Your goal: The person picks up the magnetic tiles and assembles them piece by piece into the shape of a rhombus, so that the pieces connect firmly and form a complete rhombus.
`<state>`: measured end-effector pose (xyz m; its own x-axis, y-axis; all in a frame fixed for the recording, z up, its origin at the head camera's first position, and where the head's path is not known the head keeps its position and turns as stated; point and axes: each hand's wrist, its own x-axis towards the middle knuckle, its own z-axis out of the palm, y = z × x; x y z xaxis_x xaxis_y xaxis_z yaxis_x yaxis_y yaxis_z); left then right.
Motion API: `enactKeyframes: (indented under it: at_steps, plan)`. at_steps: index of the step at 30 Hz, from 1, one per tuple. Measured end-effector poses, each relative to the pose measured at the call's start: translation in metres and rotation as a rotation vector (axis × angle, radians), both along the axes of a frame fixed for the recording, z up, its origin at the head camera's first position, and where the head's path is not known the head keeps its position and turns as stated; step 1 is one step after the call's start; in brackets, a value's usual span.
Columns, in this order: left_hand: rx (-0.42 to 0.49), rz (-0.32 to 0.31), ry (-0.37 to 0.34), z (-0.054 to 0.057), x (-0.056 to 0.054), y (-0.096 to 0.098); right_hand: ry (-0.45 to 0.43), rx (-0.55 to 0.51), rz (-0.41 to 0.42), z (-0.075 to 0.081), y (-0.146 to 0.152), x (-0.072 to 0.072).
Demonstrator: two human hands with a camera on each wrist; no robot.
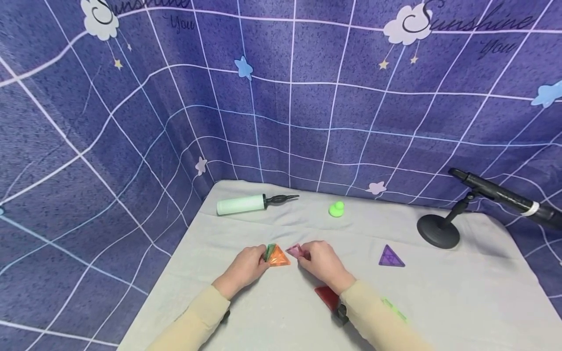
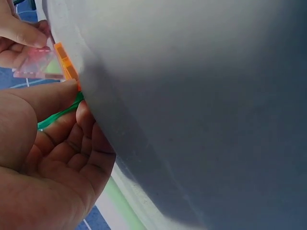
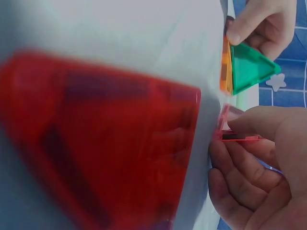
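My left hand pinches a translucent green triangular magnetic tile, which stands tilted up along one edge of an orange triangular tile lying on the table. In the left wrist view the left thumb reaches the orange tile's corner. To the right, my right hand grips a pink triangular tile between thumb and fingers, a small gap away from the orange one. Below the right wrist lies a red tile, partly covered by the arm; it looms large in the right wrist view.
A purple triangular tile lies to the right, and a lime-green piece sits beside the right sleeve. Toward the back are a pale green hand pump, a green rubber duck and a black stand. Patterned blue cloth hangs behind.
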<state>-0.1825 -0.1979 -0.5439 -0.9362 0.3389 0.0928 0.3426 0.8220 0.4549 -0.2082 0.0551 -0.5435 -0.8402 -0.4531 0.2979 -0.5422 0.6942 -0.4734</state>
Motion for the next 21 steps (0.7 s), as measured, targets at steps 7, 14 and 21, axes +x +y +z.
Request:
enactKeyframes:
  at_steps: [7, 14, 21]
  plan:
    - [0.006, 0.002, -0.018, 0.001, -0.002, 0.000, -0.012, 0.015, 0.009, 0.002, -0.012, 0.003]
    - [0.008, -0.008, -0.033, 0.003, -0.004, -0.003, -0.023, 0.019, -0.004, -0.001, -0.024, 0.002]
    - [-0.001, -0.017, -0.045, 0.004, -0.006, -0.002, -0.020, 0.017, -0.019, -0.003, -0.031, 0.003]
